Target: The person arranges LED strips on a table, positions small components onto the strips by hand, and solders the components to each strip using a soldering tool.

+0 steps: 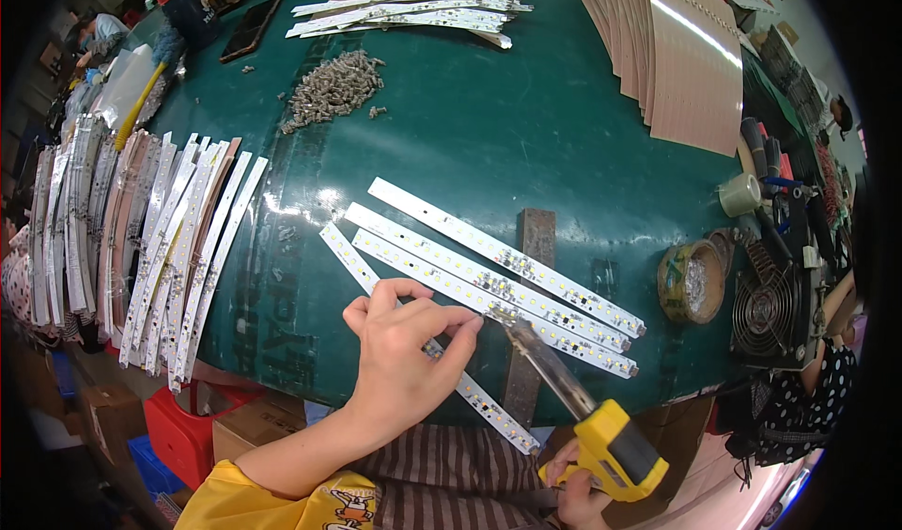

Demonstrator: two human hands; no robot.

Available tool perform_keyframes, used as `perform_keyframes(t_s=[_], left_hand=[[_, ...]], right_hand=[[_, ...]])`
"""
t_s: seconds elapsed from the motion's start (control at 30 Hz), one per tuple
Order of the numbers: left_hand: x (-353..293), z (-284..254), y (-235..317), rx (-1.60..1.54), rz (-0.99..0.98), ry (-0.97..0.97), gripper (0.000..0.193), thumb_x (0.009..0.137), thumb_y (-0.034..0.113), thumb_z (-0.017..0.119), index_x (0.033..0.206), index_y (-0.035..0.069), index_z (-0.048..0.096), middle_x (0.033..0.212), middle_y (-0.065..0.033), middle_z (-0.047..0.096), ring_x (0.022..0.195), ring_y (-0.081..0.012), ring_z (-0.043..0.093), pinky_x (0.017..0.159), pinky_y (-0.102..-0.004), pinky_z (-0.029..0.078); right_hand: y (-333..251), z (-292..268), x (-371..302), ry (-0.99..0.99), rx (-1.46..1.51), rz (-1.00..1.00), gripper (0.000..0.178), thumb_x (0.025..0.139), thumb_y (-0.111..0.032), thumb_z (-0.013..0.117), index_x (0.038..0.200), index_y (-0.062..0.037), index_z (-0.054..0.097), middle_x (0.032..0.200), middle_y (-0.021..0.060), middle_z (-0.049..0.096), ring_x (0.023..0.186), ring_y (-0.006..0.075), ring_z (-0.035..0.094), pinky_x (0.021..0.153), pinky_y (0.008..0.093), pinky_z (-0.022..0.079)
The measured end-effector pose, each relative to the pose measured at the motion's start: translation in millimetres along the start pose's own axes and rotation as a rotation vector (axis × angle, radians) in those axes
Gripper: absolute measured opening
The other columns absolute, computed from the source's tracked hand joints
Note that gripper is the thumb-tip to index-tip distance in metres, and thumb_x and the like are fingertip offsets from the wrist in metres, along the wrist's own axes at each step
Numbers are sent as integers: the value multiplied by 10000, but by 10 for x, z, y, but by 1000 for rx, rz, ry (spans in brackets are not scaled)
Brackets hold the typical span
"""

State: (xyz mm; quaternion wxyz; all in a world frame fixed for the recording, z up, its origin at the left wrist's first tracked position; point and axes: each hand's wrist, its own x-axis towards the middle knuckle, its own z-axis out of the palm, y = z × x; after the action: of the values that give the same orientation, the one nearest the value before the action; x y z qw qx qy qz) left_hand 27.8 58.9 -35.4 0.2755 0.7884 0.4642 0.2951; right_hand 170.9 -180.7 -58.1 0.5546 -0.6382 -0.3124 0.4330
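Observation:
My right hand (575, 494) is wrapped round the handle of a yellow and black soldering gun (617, 448). Its metal tip reaches up and left to the middle of the white LED strips (442, 269), which lie side by side at a slant. Close to that tip, my left hand (404, 347) is closed in a pinch of thumb and forefinger. What sits between those fingertips is too small to make out. Under the left hand runs another LED strip (493, 414), at a steeper angle and partly hidden. A dark flat metal bar (538, 234) passes beneath the strips.
Small metal parts are heaped (335, 88) on the green table (451, 107). LED strips are stacked at left (188, 257) and at the back (413, 6). Unseparated board panels (691, 70) lie far right. A tape roll (678, 286) and a fan (763, 309) stand at right; a phone (251, 29) lies far left.

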Motion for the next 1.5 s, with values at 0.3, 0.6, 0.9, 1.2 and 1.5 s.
perform_keyframes(t_s=[0.3,0.6,0.9,1.2,1.5], left_hand=[[21,-24,13,-12,1,-37,81,741,143,737,817,117,742,719,25,659,935,-201,511,847,-401,251],[16,-101,-9,55,6,-77,99,741,161,767,833,127,755,722,39,644,963,-193,541,875,-371,289],[524,-582,-270,109,39,-24,72,772,134,706,811,83,740,772,-66,700,750,-207,654,748,-360,434],[1545,-516,-860,194,74,201,175,754,103,749,903,14,729,840,-99,718,758,-179,677,737,-291,516],[1577,-393,-1016,319,225,276,148,741,73,741,877,17,725,770,-91,701,692,-206,673,692,-298,512]], right_hand=[[-315,-39,229,147,70,-91,593,970,-375,550,1336,51,362,1141,215,551,891,228,598,776,361,507],[-489,-120,710,303,-8,-287,528,989,-339,505,1356,-3,330,1329,214,471,917,177,547,827,291,457],[-365,-187,666,280,62,-234,488,1023,-390,398,1326,-11,345,1205,223,545,1178,279,544,987,381,443],[-94,-300,152,261,81,-74,119,1027,-121,403,1028,-1,404,1210,284,549,1151,384,549,1010,481,432],[-196,-148,314,115,105,-186,438,1026,-270,434,1340,28,373,1192,224,544,995,284,559,865,369,482]])
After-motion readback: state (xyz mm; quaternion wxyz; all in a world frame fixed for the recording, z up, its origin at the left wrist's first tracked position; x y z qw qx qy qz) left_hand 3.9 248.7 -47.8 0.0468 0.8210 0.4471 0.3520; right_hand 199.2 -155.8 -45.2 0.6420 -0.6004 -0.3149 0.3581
